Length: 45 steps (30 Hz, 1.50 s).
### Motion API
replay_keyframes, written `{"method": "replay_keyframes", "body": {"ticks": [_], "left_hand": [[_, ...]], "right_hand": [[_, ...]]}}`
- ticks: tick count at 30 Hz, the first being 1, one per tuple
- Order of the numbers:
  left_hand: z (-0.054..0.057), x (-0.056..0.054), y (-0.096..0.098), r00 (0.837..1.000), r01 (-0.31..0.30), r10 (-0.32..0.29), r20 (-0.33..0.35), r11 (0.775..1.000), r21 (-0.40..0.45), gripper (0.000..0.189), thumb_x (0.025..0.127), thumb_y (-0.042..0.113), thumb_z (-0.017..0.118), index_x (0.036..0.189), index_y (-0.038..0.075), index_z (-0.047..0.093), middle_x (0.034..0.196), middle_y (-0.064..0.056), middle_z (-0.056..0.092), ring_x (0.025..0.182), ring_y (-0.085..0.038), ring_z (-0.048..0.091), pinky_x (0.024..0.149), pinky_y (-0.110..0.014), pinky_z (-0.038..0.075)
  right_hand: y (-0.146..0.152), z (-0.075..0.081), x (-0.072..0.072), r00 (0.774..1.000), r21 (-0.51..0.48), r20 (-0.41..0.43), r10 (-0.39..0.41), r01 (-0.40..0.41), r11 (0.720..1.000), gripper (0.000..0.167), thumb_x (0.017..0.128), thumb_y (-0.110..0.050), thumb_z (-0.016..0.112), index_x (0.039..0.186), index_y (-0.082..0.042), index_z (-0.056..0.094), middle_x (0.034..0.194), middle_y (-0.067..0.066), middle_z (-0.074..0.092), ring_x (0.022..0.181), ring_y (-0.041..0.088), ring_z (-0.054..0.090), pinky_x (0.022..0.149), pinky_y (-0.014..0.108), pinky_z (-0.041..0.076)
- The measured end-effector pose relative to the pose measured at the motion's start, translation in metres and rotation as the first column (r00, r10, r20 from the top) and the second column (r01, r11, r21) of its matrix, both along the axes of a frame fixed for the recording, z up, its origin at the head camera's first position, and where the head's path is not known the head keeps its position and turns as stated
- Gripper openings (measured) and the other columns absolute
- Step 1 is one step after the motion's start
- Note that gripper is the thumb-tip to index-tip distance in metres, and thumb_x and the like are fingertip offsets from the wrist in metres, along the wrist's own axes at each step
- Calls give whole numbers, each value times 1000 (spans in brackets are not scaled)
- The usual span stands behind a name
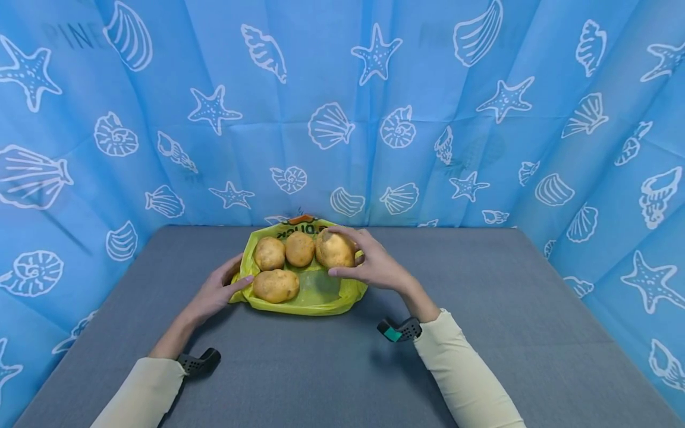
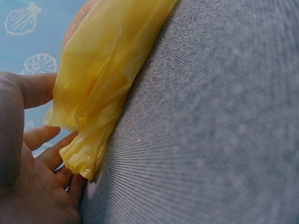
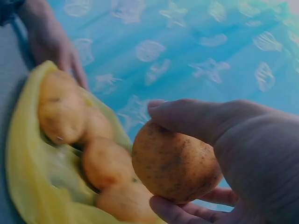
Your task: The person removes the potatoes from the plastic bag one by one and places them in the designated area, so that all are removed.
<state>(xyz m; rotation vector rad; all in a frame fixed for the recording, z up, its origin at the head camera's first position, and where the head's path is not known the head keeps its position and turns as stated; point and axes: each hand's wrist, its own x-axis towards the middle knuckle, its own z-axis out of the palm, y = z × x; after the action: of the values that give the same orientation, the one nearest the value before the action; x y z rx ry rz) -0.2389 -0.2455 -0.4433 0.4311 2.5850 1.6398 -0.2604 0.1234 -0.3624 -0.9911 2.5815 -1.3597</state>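
Note:
A yellow-green plastic bag [image 1: 321, 310] lies spread wide on the table with several potatoes in it. My right hand [image 1: 377, 261] holds a large potato [image 3: 175, 163] between thumb and fingers, above the bag's right part. At the bag's left end, my left hand [image 1: 216, 288] holds the rim, the thumb reaching over it and the fingers along the outside. A twisted bag corner [image 2: 86, 156] hangs by its palm in the left wrist view. Nearest that thumb is an oblong potato [image 1: 276, 286]; behind it sit a rounder potato [image 1: 270, 253] and another potato [image 1: 299, 248].
A grey cloth-covered table [image 1: 299, 374] extends around the bag. Beyond its far edge hangs a blue curtain [image 1: 342, 77] with white shells and starfish, which also runs along both sides. Each wrist wears a dark camera band.

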Motion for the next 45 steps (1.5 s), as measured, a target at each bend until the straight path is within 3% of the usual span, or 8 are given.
{"method": "replay_keyframes", "body": {"ticks": [4,9,15,22,30,36,45], "left_hand": [[-1,0,0,1000,-1,1,4,1000,5,68,104,26,60,160,5,28,159,-25,33,146,-45,29,114,-63,24],[-1,0,-1,1000,0,0,-1,1000,11,68,104,25,60,160,5,28,159,-25,33,146,-44,28,115,-63,23],[-1,0,-1,1000,5,-5,-8,1000,19,67,104,23,60,159,4,28,159,-26,33,146,-45,28,115,-62,23],[-1,1,-1,1000,-3,3,-7,1000,2,68,104,26,60,160,4,28,158,-26,34,145,-45,31,114,-63,24],[0,2,0,1000,-10,10,2,1000,-5,68,104,26,60,160,5,27,158,-26,34,144,-45,32,113,-64,25],[2,3,1,1000,-20,20,22,1000,-14,69,104,26,60,160,5,26,159,-25,32,145,-45,29,114,-65,23],[1,2,1,1000,-11,11,17,1000,-5,68,104,26,61,160,5,28,159,-25,34,145,-45,30,114,-64,24]], "right_hand": [[21,3,-9,996,-72,90,-10,17,997,79,89,-22,82,155,-29,40,146,14,36,114,32,50,82,43,56],[47,3,-19,985,-73,157,-76,88,993,81,90,-20,81,157,-26,37,151,14,33,113,36,55,82,42,56],[75,-13,-33,962,-16,203,-180,187,982,79,91,-25,79,158,-21,37,147,17,40,114,38,51,82,45,53],[90,-32,-42,929,-3,267,-257,268,964,81,94,-22,76,160,-12,30,152,23,36,123,41,49,93,52,47],[90,-51,-48,896,-17,282,-343,363,932,82,94,-24,75,161,-11,29,157,24,32,130,43,45,99,57,43],[85,-59,-49,891,12,243,-384,393,920,78,95,-32,74,159,-11,35,150,22,43,127,39,48,95,51,46],[81,-65,-50,872,4,233,-431,442,897,76,97,-37,71,158,-11,35,148,21,45,124,38,49,95,52,46]]}}
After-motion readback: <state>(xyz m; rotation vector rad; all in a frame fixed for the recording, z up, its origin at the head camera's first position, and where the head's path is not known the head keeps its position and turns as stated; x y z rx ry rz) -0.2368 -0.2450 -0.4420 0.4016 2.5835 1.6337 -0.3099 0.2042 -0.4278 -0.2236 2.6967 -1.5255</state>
